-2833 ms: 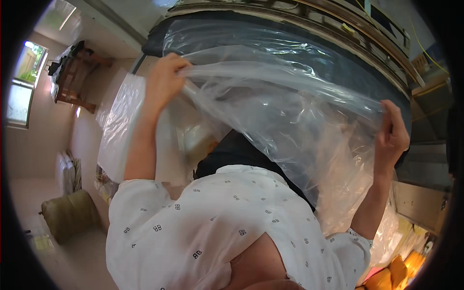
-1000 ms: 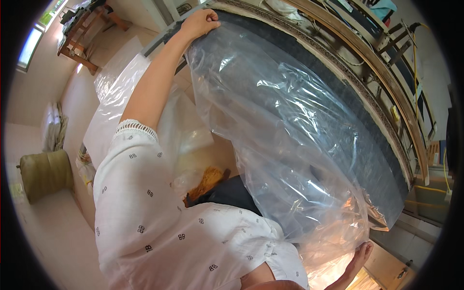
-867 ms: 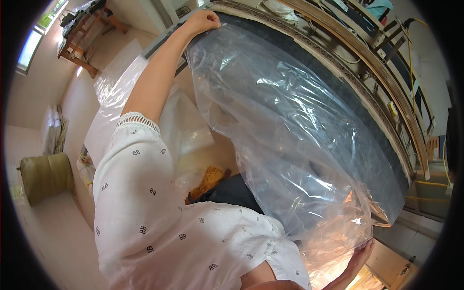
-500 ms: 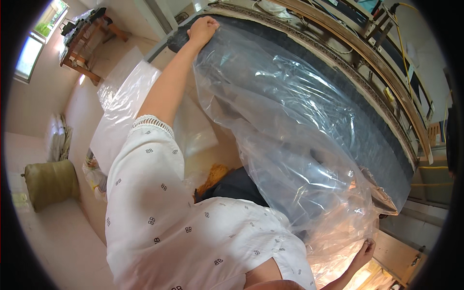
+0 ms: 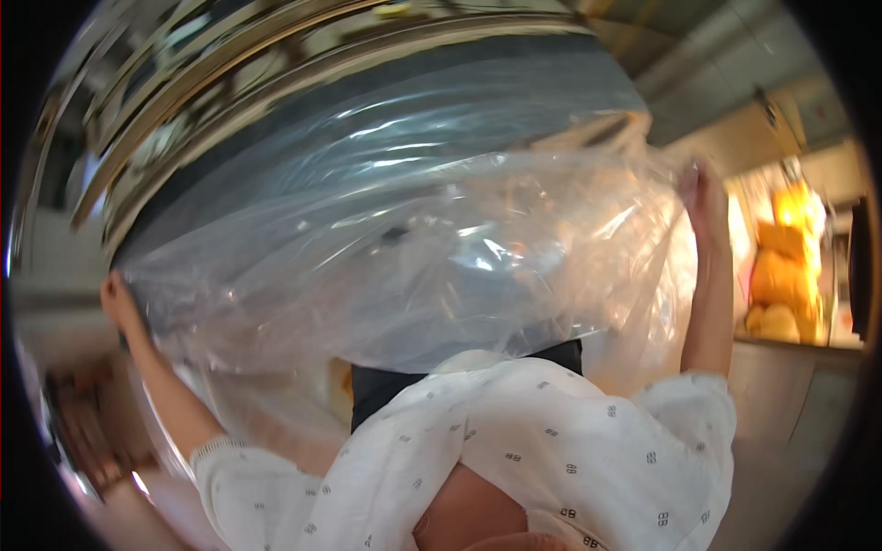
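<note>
A large clear plastic sheet (image 5: pixel 413 239) stretches across the front of me, creased and shiny, its near edge hanging by my waist. At the far left, my left hand (image 5: pixel 115 298) is closed on one corner of it. Out to the right, my right hand (image 5: pixel 703 188) grips the other end, raised and slightly blurred. Beneath the sheet's far part lies a dark grey table surface (image 5: pixel 514 69). A crumpled brownish piece (image 5: pixel 597 133) shows at the right end of the table, partly under the plastic.
Beyond the table runs a long frame with wooden rails (image 5: pixel 239 60). On the right, a lit opening shows orange and yellow items (image 5: pixel 781 275). A wooden bench (image 5: pixel 92 422) stands at lower left, blurred.
My view has swung to the right. My right hand has risen with its end of the plastic sheet, which is now spread wide between both hands.
</note>
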The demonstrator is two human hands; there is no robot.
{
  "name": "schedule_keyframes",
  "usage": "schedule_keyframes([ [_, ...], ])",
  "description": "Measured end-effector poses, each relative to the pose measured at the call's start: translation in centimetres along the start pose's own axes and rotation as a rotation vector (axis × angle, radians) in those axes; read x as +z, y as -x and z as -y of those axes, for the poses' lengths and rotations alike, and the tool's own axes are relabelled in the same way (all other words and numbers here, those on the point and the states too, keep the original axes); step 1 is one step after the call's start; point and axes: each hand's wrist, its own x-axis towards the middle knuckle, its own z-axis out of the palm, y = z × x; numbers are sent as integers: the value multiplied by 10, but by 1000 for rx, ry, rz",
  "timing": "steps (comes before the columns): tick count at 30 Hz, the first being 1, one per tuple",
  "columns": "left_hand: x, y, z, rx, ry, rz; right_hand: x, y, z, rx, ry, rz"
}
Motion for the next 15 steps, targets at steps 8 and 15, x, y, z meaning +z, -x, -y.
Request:
schedule_keyframes([
  [8, 32, -23, 16, 22, 6, 50, 57, -111, -7, -643, 1486, -66],
  [15, -26, -18, 29, 0, 59, -3, 96, -176, -56, -769, 1393, -122],
])
